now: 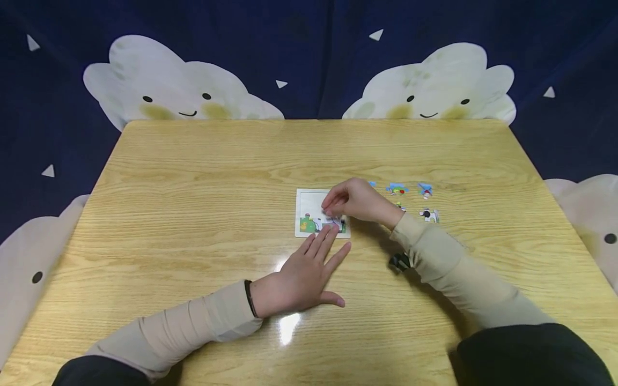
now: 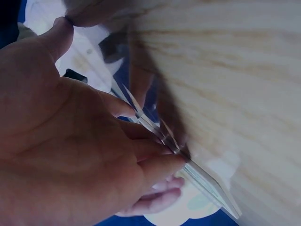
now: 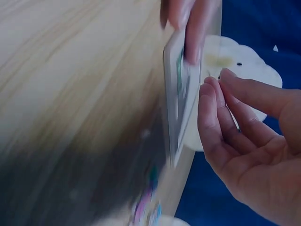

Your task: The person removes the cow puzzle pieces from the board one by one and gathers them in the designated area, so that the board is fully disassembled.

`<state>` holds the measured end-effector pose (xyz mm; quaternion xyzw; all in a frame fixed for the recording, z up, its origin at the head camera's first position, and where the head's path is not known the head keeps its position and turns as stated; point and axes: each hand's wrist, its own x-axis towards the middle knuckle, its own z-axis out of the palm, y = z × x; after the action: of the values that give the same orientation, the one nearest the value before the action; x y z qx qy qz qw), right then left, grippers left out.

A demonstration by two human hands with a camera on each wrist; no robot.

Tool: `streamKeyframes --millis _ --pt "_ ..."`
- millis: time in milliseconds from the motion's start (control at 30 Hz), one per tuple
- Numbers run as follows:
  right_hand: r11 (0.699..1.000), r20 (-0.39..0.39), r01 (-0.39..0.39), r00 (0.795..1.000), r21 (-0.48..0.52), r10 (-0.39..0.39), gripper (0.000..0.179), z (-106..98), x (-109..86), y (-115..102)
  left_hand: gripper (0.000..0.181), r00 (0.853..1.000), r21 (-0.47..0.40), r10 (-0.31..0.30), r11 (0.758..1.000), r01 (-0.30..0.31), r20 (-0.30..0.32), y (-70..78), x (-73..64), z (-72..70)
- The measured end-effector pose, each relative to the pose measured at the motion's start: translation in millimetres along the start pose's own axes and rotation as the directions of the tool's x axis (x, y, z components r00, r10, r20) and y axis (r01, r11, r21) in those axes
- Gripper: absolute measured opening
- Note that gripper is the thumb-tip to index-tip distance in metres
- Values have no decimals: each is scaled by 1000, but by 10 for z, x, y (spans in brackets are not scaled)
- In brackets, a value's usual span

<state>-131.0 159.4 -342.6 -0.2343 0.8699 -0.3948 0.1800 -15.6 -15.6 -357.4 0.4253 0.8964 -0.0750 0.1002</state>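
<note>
A small white-framed puzzle board (image 1: 298, 214) lies flat on the table, with colourful pieces along its lower part and a blank pale upper part. My left hand (image 1: 309, 273) lies at its near edge, fingers stretched out, with the fingertips touching the lower pieces. In the left wrist view those fingers (image 2: 160, 169) rest along the board's edge. Over the board's right side hovers my right hand (image 1: 359, 202), its thumb and fingers bent together at the tips. In the right wrist view no piece shows between the fingertips (image 3: 209, 96), which are apart from the board (image 3: 169, 108).
Several loose puzzle pieces lie right of the board, among them a blue-and-red one (image 1: 425, 190), a green one (image 1: 397, 189) and a black-and-white one (image 1: 429, 215). The right forearm passes close to them. A dark blue curtain (image 1: 309, 53) with clouds hangs behind the wooden table (image 1: 203, 177).
</note>
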Motion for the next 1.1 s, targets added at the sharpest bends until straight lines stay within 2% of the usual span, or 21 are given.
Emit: streamKeyframes --millis 167,333,633,900,1100 --pt "1000 27 -9 1000 19 9 6 129 153 -83 96 1000 -6 3 1000 -3 -22 -1 -3 -5" --pt "999 42 -26 999 21 25 6 182 224 -118 97 1000 -7 5 1000 -5 -17 3 -5 -10" --pt "997 59 -59 997 58 55 5 212 256 -137 98 1000 3 -7 1000 7 26 9 7 -4" --pt "988 62 -111 993 110 104 6 199 255 -141 97 1000 4 -4 1000 4 13 9 4 -4" --pt "976 61 -101 994 190 91 9 192 247 -123 97 1000 11 -12 1000 11 26 11 5 -13"
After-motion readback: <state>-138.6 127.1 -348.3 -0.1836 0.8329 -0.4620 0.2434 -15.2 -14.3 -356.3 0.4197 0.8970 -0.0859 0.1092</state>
